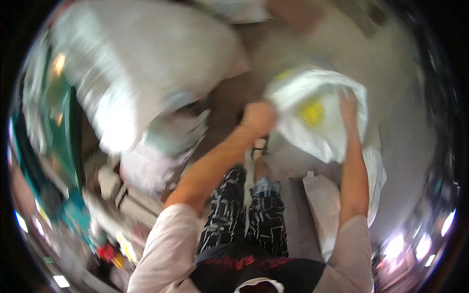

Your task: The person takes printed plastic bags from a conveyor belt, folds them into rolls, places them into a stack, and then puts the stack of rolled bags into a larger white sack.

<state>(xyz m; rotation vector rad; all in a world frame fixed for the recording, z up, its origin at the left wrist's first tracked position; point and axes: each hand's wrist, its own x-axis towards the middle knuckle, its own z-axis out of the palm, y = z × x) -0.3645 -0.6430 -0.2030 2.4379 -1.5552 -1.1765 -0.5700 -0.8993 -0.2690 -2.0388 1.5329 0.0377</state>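
Observation:
The picture is blurred by motion. Both my hands hold a white plastic bag [317, 112] with a yellow patch in its middle, out in front of me at the upper right. My left hand [258, 118] is closed on the bag's left edge. My right hand [348, 108] grips its right side, fingers over the plastic. Below the bag I see my legs in black trousers with white line patterns [244, 215] and my foot [260, 166] on the floor.
A large white sack [141, 73] fills the upper left. Smaller pale bags [166, 146] lie beside it. A white bag or sheet [325, 205] lies on the grey floor at my right. Green and teal items [58, 122] and cluttered small things sit at the left rim.

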